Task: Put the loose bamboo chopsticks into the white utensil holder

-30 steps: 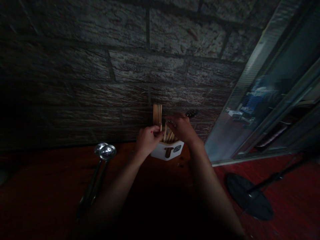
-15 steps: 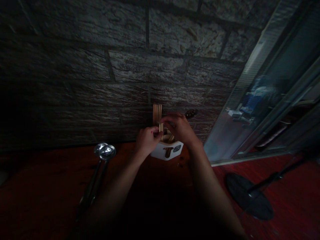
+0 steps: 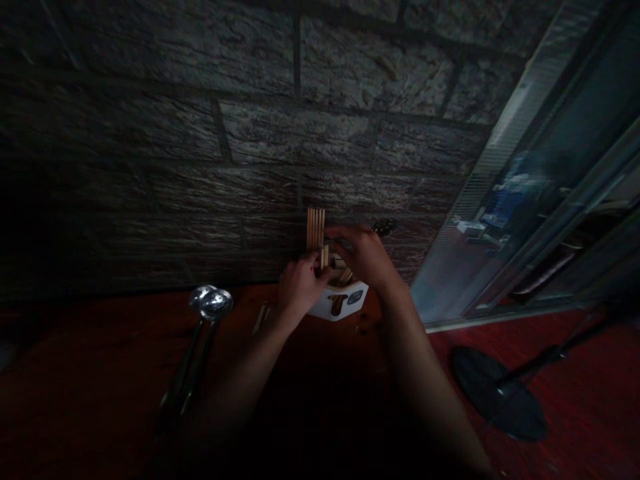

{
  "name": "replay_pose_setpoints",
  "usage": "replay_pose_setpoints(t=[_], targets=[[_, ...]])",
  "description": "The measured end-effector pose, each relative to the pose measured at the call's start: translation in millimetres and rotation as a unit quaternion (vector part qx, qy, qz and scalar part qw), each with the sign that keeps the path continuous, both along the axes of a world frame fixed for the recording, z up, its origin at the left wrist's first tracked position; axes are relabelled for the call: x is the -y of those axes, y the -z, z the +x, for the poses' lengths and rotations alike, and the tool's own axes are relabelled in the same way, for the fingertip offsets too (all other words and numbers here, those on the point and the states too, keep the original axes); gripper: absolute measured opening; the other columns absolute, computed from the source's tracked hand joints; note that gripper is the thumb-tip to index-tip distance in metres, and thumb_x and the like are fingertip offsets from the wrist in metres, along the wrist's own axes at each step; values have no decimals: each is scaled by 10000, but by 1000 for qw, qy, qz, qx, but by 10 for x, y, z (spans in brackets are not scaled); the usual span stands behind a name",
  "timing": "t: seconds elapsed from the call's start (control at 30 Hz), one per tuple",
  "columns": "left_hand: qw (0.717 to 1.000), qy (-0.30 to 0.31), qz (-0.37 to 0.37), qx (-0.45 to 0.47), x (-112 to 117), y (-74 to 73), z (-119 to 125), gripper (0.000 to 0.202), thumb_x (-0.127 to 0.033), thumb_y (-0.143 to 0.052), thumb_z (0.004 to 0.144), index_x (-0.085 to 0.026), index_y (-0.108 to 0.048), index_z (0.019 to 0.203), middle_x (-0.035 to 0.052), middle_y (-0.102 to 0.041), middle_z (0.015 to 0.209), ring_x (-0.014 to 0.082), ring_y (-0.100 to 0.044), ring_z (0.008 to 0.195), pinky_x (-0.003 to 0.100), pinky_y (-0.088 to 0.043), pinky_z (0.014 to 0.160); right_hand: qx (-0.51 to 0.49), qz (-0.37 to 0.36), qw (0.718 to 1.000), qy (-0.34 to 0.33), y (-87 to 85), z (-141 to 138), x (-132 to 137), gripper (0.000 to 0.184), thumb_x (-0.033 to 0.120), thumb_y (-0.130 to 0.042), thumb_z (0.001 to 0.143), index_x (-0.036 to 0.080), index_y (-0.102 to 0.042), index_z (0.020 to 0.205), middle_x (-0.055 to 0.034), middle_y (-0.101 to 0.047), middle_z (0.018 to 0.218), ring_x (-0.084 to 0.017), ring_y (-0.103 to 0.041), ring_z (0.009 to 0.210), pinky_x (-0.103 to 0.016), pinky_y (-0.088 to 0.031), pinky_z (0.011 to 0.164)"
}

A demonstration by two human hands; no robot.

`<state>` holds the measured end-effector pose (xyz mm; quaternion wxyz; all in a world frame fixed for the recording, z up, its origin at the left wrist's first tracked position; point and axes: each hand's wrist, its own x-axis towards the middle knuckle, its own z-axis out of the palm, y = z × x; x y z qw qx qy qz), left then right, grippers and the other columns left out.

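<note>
A white holder [image 3: 316, 309] with a cut-out front stands on the wooden table against the stone wall. Several wooden chopsticks [image 3: 315, 227] rise in a row from its back left. My left hand [image 3: 301, 285] is closed in a pinch around a few shorter-looking light chopsticks [image 3: 325, 257] at the holder's left side. Over the holder, my right hand [image 3: 361, 252] has its fingers curled close to the upper ends of those sticks; whatever lies between its fingertips is too dark to name. Behind the right hand, a dark slotted utensil head [image 3: 383, 227] leans out to the right.
Two shiny metal ladles [image 3: 216, 304] lie left on the table [image 3: 240, 333]. Thin light sticks [image 3: 261, 317] lie beside my left forearm. A stone wall [image 3: 260, 127] closes the back. Right are a glass door [image 3: 450, 267] and a round black stand base [image 3: 500, 393] on red floor.
Both hands have shifted slightly to the right, with the left hand still on the chopsticks. The thin sticks by my left forearm now show.
</note>
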<state>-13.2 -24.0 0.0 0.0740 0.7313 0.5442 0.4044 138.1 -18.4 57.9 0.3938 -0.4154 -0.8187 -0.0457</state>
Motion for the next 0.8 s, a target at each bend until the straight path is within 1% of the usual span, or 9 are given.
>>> replay_pose_setpoints(t=[0.07,0.17,0.27,0.37,0.47,0.53,0.63,0.7,0.8], targets=[[1000,0,2,-1,4,-2,1,236,-295,-658,817,-239,-673,1045,40,-767,895,228,-711,814,309,-526,698,-7,5,1000,5,-40,47,36,288,141,-559,849,202,-685,1100,-45,-716,1099,-192,-641,1049,-319,-459,947],[1000,6,0,-5,1,-13,-4,224,-312,-640,829,-224,-674,1032,48,-766,921,219,-708,782,304,-523,693,-22,-9,998,52,-92,176,86,289,171,-603,821,177,-691,1095,-65,-721,1096,-210,-656,1038,-314,-477,923],[1000,4,-5,-6,0,-23,-2,248,-338,-614,843,-205,-667,1045,60,-765,947,210,-698,721,312,-514,683,-37,-52,992,112,-90,323,94,287,232,-645,796,165,-702,1070,-90,-731,1062,-233,-682,983,-329,-501,866],[1000,1,-7,-7,3,-23,8,310,-348,-595,851,-182,-644,1108,65,-767,916,205,-686,673,315,-506,654,-37,-119,981,146,-53,409,73,259,277,-664,780,149,-722,998,-105,-750,955,-237,-708,885,-316,-521,764],[1000,0,-5,-10,3,-15,15,306,-343,-588,854,-190,-641,1114,55,-769,885,195,-683,655,299,-499,624,-31,-163,973,160,-36,407,64,197,262,-664,771,153,-738,917,-96,-755,836,-230,-719,814,-291,-516,693],[1000,-1,-6,-10,-2,-5,15,299,-336,-589,854,-189,-642,1109,58,-769,891,200,-688,665,303,-503,632,-18,-160,973,165,-39,377,67,160,237,-651,774,158,-744,877,-92,-753,798,-229,-721,801,-287,-508,686],[1000,-5,-8,-14,-17,13,13,284,-324,-589,854,-187,-647,1096,66,-769,912,217,-703,713,316,-516,664,-15,-150,976,156,-41,335,66,157,217,-636,781,166,-750,876,-86,-753,795,-211,-718,772,-276,-502,679],[1000,-7,-3,-14,-27,25,10,261,-313,-592,853,-202,-653,1082,60,-770,915,216,-709,741,308,-522,674,-27,-147,978,149,-34,327,57,169,228,-632,786,173,-750,894,-77,-753,789,-197,-714,744,-267,-500,663],[1000,-7,4,-8,-33,35,6,240,-291,-600,852,-222,-658,1074,53,-770,907,208,-713,758,292,-525,672,-31,-138,979,146,-24,340,40,161,251,-618,797,182,-752,851,-69,-752,777,-198,-713,742,-261,-490,645]])
